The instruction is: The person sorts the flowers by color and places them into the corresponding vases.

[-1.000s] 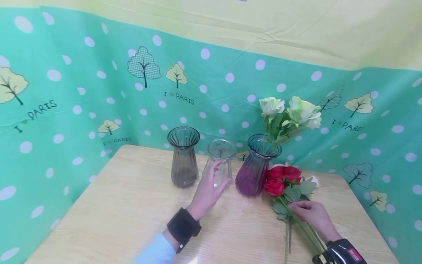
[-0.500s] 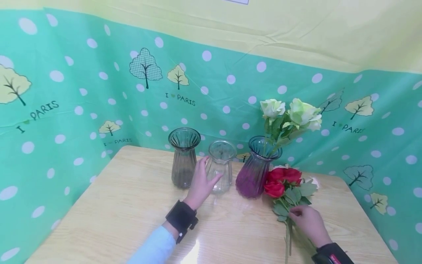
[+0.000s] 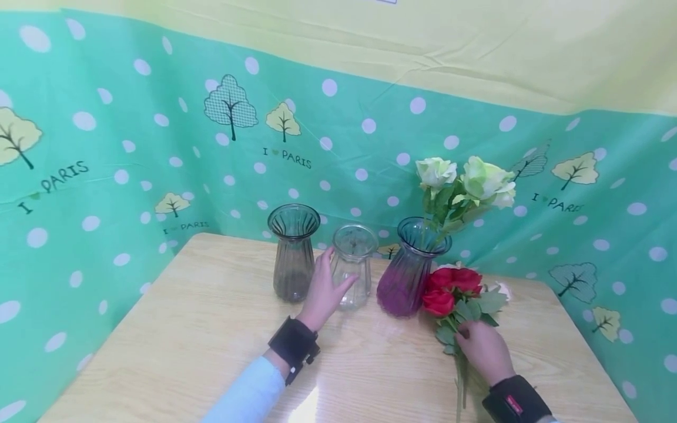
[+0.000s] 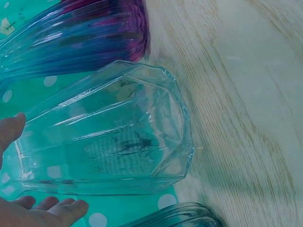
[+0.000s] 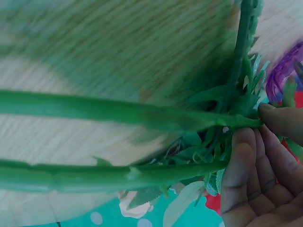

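In the head view my left hand (image 3: 321, 294) is at the left side of a clear glass vase (image 3: 355, 267), its thumb in front of the glass. The left wrist view has the thumb and fingers spread to either side of the faceted clear vase, not closed on it. My right hand (image 3: 485, 351) pinches a green stem (image 5: 142, 111) between thumb and fingers, just below the leaves of the red roses (image 3: 452, 288). A second stem (image 5: 118, 177) runs beside it in the right wrist view. The roses lie near the table's right side.
A grey ribbed vase (image 3: 294, 267) stands left of the clear one. To the right is a purple-bottomed vase (image 3: 404, 288) holding white-green roses (image 3: 482, 179). A pale blossom (image 3: 502, 289) lies behind the red roses. A printed green curtain (image 3: 158, 147) backs the wooden table (image 3: 211, 323).
My left hand has shifted from in front of the clear vase to its left side. The right hand has moved slightly left and up toward the red blossoms, with its wrist turning.
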`<state>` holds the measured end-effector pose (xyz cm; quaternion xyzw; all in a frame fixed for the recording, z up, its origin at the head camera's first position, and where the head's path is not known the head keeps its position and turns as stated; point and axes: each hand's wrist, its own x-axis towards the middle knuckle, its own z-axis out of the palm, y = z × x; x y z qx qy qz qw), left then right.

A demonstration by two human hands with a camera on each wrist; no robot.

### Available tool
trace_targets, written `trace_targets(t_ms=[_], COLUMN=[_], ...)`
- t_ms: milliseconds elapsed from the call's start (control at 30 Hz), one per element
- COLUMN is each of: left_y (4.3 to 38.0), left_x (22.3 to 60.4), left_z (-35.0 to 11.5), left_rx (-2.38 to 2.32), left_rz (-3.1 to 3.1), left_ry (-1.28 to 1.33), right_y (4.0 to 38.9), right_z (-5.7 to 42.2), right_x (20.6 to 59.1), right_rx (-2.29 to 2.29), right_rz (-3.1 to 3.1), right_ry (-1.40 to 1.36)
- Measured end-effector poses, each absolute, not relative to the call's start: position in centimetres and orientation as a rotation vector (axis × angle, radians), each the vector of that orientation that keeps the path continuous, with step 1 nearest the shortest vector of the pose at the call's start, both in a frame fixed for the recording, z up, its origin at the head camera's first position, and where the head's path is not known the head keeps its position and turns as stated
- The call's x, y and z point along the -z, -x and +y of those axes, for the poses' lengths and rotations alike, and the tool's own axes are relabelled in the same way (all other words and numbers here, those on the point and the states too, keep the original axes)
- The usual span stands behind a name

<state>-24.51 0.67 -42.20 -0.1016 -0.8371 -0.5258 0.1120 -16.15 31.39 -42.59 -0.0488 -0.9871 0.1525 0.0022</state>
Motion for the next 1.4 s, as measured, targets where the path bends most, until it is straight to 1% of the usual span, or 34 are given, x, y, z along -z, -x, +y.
trace_targets(t_ms=[333,533,1000,1200,1400], left_y=[24.6,24.7,24.7,24.8,24.9], left_x=[41.9,42.0,42.0,42.1,42.0], left_z=[0.9,0.9,0.9,0.9,0.8], left_rx=[1.519,1.502,1.464,1.454,1.441], left_rz=[-2.468,-2.484,-2.540,-2.541,-2.531], left_ry=[0.299,0.299,0.277,0.281,0.290], right_y=[15.9,15.3,15.1,15.2,15.4], right_z=[31.8,31.8,32.9,33.4,33.7], right_x=[41.4,40.5,36.6,35.7,35.5], right_rx=[-0.663,-0.755,-0.920,-1.232,-1.792], right_rz=[-3.097,-3.057,-2.902,-2.727,-2.354], right_ry=[0.211,0.193,0.235,0.389,0.386])
